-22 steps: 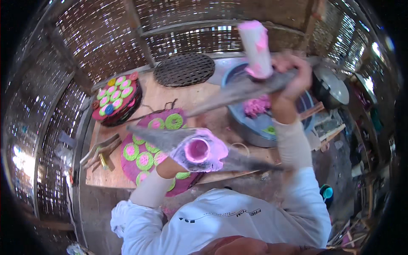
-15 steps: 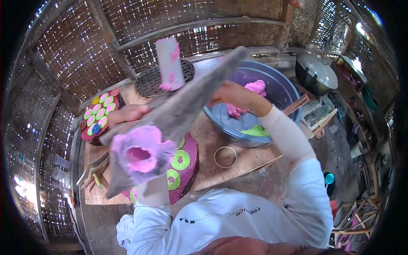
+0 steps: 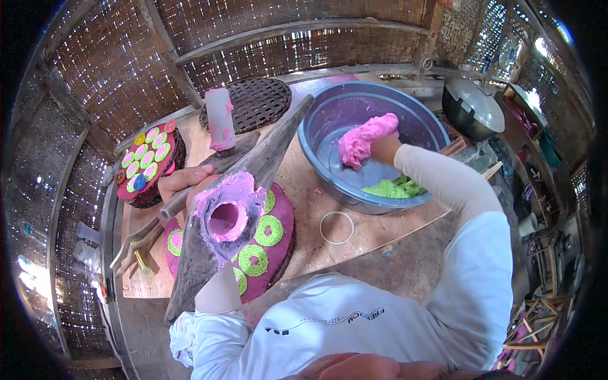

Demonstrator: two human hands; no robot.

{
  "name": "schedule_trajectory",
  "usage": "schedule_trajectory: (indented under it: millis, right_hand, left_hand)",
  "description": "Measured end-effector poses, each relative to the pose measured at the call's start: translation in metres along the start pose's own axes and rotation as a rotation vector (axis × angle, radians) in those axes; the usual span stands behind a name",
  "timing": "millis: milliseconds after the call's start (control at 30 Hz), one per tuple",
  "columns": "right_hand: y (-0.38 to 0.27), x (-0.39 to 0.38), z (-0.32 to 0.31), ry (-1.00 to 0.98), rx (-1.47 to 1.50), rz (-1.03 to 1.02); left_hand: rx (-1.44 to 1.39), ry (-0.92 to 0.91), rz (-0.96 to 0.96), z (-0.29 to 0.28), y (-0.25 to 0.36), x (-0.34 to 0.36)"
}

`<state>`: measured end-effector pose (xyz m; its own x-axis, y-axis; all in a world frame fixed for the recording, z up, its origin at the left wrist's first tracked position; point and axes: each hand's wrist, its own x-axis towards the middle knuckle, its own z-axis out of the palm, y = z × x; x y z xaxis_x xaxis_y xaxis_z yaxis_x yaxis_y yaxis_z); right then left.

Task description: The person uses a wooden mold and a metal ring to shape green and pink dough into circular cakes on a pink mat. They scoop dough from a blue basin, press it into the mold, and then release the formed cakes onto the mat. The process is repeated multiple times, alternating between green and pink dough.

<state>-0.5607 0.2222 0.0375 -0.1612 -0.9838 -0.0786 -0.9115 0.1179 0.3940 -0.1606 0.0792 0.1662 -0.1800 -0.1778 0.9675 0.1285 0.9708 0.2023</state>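
My left hand (image 3: 185,182) is closed round the handles of a wooden dough press (image 3: 278,149), tilted over the table. Its round opening (image 3: 227,218) is lined and smeared with pink dough. A pale cylindrical plunger (image 3: 220,117), streaked with pink, stands up beyond my left hand, apparently on a second wooden bar. Inside the blue basin (image 3: 308,142), my right hand (image 3: 384,151) grips a lump of pink dough (image 3: 364,139); its fingers are sunk out of sight. Green dough (image 3: 394,188) lies at the basin's near side. Under the press, a magenta-covered round mat (image 3: 286,218) carries green lacy dough rings (image 3: 269,230).
At the left, another round mat (image 3: 142,196) bears pink-and-green rings. A dark woven tray (image 3: 263,101) lies at the back. On the wooden table (image 3: 316,256) are a white ring (image 3: 337,228) and forked wood (image 3: 140,244). A lidded pot (image 3: 472,107) stands far right.
My right hand has gone from beside the press down into the basin and onto the pink dough. The press has swung lower and toward me, and the plunger has moved left and down.
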Motion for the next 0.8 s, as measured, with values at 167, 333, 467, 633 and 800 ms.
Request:
schedule_trajectory:
  millis: [167, 333, 467, 633, 800]
  right_hand:
    - [-0.022, -0.016, -0.084, -0.078, -0.450, 0.159]
    - [-0.041, -0.022, -0.138, -0.101, -0.150, 0.133]
    - [-0.026, -0.008, -0.062, 0.067, -0.161, 0.097]
    - [-0.042, 0.001, -0.017, 0.276, -0.163, 0.049]
    - [-0.045, -0.016, -0.013, 0.274, -0.086, 0.010]
  left_hand:
    - [-0.158, 0.022, -0.227, -0.019, -0.003, -0.015]
    - [-0.130, 0.069, -0.295, -0.034, -0.002, -0.018]
    - [-0.040, -0.030, -0.172, -0.018, -0.004, -0.022]
    - [0.004, -0.099, -0.210, -0.019, -0.005, -0.029]
    - [-0.068, -0.068, -0.393, -0.023, -0.004, -0.033]
